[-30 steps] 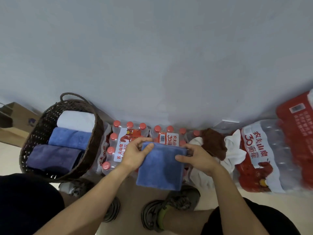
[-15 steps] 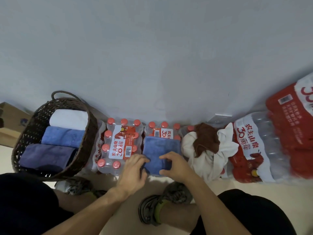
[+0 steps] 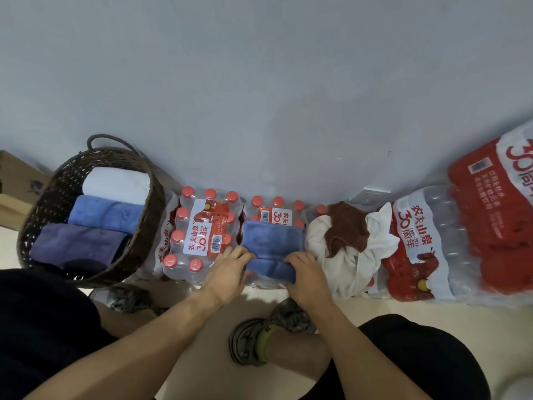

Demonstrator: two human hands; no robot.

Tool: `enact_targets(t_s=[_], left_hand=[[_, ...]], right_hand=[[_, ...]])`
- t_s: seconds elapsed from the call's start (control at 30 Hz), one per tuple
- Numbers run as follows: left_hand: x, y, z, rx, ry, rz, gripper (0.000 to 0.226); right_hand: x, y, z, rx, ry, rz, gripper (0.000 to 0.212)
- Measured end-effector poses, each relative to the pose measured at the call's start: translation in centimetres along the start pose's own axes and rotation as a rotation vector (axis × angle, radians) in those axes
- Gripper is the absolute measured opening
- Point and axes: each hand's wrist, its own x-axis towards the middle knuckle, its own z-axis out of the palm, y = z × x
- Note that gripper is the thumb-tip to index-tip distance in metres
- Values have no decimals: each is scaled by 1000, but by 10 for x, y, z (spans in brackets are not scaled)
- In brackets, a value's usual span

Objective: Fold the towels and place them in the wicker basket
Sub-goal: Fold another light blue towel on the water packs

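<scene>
The blue towel (image 3: 272,241) has come down onto the bottle pack (image 3: 274,215). Left hand (image 3: 230,267) and right hand (image 3: 302,269) pinch its near edge, rolling it up; the wicker basket (image 3: 144,226) comes next, I'd guess.

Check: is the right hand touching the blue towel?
Touching. The head view shows the right hand gripping the blue towel at its near folded edge.

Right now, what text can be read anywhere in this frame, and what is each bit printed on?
"农夫山泉" and "30周年": label of the left bottle pack.
"30" beside a barcode: label of the middle bottle pack, under the blue towel.
"农夫山泉", "30周年", "1996-2026": clear water pack.
"30周": red pack; its smaller white lines are too blurred.
</scene>
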Motion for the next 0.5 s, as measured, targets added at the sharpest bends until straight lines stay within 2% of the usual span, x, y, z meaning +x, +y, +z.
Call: enact_targets(t_s=[0.13, 0.33, 0.5], left_hand=[[-4, -9, -7, -49, 87, 20, 22], [8, -4, -9, -122, 138, -244, 18], [19, -3, -1, -212, 83, -454, 24]], right_hand=[[5, 1, -11, 284, -9, 121, 20], [12, 2, -10, 665, 44, 261, 26], [18, 0, -1, 710, 86, 315, 19]])
